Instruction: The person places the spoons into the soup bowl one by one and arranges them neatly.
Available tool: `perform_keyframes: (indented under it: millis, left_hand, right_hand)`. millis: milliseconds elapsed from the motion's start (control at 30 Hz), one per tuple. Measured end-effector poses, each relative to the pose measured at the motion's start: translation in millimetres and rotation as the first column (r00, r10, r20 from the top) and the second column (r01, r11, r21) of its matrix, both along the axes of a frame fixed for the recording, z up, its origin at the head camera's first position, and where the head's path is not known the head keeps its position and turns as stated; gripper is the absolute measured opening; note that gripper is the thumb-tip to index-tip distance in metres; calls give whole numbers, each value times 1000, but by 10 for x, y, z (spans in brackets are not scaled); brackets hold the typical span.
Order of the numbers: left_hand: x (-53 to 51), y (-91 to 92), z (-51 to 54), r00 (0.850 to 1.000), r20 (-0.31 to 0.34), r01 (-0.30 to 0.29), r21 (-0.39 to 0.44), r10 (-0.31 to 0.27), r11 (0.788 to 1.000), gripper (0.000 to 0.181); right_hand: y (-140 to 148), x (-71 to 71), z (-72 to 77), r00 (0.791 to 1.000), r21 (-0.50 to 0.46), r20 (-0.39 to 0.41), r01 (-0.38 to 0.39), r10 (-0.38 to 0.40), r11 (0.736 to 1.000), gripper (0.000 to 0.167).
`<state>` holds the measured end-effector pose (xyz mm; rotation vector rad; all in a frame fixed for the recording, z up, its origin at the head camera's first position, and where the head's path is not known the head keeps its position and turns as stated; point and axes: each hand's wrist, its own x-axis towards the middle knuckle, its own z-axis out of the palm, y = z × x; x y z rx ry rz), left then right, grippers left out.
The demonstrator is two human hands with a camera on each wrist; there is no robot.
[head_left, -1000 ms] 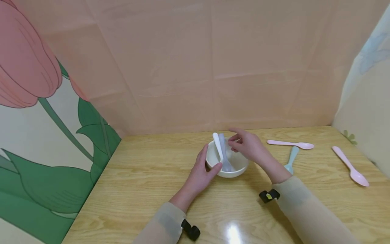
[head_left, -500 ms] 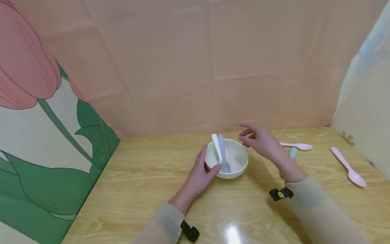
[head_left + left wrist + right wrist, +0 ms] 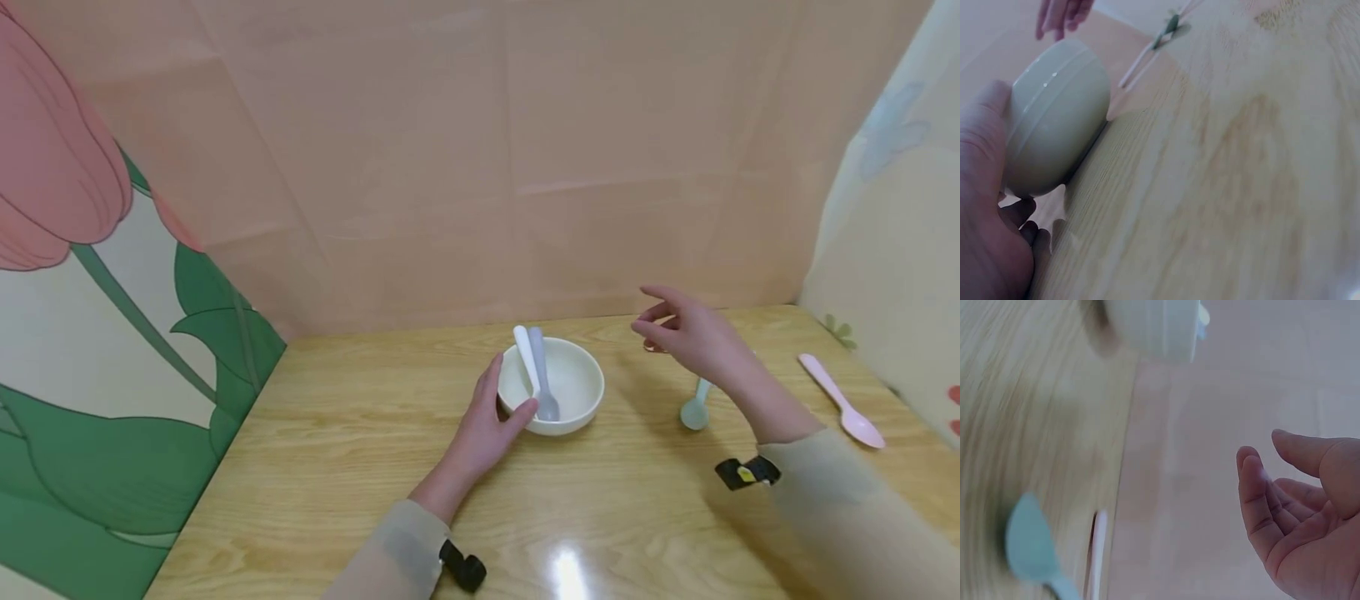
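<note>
A white bowl (image 3: 581,392) stands on the wooden table, a white spoon (image 3: 526,354) and a grey-blue spoon (image 3: 542,371) leaning in it with handles toward the back. My left hand (image 3: 483,425) grips the bowl's left side, thumb by the near rim and fingers round the outer wall (image 3: 1063,119). To the right of the bowl, my right hand (image 3: 690,333) hovers over the table, fingers loosely bent and holding nothing. Under its wrist lies a teal spoon (image 3: 695,412), its handle partly covered. A pink spoon (image 3: 1097,556) beside it shows in the right wrist view but is mostly hidden in the head view.
Another pink spoon (image 3: 843,404) lies farther right on the table (image 3: 360,450). A pinkish sheet (image 3: 405,167) rises behind the back edge. Printed panels with a tulip (image 3: 60,142) on the left and pale shapes on the right flank the table.
My right hand has moved from above the bowl to the right, toward the loose spoons, and stays empty. The left hand keeps its hold on the bowl. The view has shifted slightly.
</note>
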<state>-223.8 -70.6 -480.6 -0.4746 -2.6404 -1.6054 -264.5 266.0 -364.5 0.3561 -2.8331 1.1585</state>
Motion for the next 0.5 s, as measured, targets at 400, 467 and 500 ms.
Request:
perform_keyframes:
  millis: [400,467,500]
  left_hand:
    - [3,43,-2,1000,12,2,5,-2,1000,96]
    - [1,50,1,1000,11,1,4,-1,1000,96]
    - [-1,53,1,1000,11,1,4,-1,1000,96]
  right_hand:
    - [463,102,-104,998,100,-6,61,-61,993,81]
    - [532,117,-131,998,109,1,62,-62,992,83]
    - [564,126,-144,998,113,6,63,-64,992,84]
